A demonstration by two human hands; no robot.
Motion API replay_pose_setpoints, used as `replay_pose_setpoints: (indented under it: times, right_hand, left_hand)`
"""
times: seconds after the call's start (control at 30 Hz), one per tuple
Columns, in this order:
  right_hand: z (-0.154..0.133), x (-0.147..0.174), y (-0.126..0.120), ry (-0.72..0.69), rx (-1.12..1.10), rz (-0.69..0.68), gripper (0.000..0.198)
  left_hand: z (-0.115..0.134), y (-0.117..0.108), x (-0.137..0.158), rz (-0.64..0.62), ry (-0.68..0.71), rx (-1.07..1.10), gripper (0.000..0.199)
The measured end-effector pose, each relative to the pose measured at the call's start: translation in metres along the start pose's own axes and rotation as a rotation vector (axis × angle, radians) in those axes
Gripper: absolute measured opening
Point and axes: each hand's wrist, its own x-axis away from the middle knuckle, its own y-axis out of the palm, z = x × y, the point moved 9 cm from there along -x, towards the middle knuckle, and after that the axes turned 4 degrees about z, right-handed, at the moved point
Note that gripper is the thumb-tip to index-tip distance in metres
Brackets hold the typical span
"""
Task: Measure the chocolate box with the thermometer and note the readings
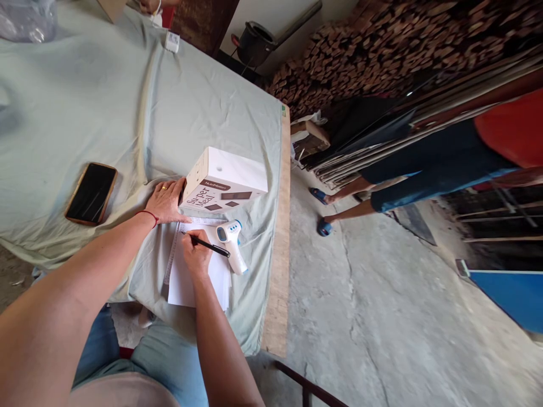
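My right hand [197,255] is closed round a black pen [212,246], its tip over the upper part of a spiral notebook [182,288] with white pages. Lines of handwriting show along the page's top edge. My left hand [166,201], wearing a ring and a red string bracelet, lies with fingers stretched out on the cloth, thumb at the notebook's top. Its fingertips reach the left side of a white "Super Meal" box [224,183]; whether they press on it I cannot tell. A white-and-blue infrared thermometer [232,246] lies across the notebook's right edge.
A phone [91,193] lies at the left on the pale green tablecloth [203,107]. The table's bare wooden edge [276,254] runs along the right. Beyond it, a person in blue sandals [324,227] stands on the concrete floor. Stacked firewood [360,51] fills the back.
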Motion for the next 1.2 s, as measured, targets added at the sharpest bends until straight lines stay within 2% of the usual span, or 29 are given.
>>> replay_pose_setpoints:
  times: [0.4,0.87,1.2]
  right_hand:
    - [-0.0014,-0.0005,0.0021,-0.036,-0.007,-0.049,0.012]
    - [-0.0012,0.0007,-0.0010,0.003,-0.006,0.016,0.011]
    - [-0.0028,-0.0005,-0.0032,0.041,-0.011,0.013,0.013]
  left_hand:
    - [0.0013,-0.0012,-0.0001,-0.006,0.005,-0.001,0.123]
    - [0.0025,-0.0034,-0.0004,0.009,0.005,-0.001,0.119]
    - [0.0028,-0.0046,0.0003,0.005,-0.003,-0.014,0.118]
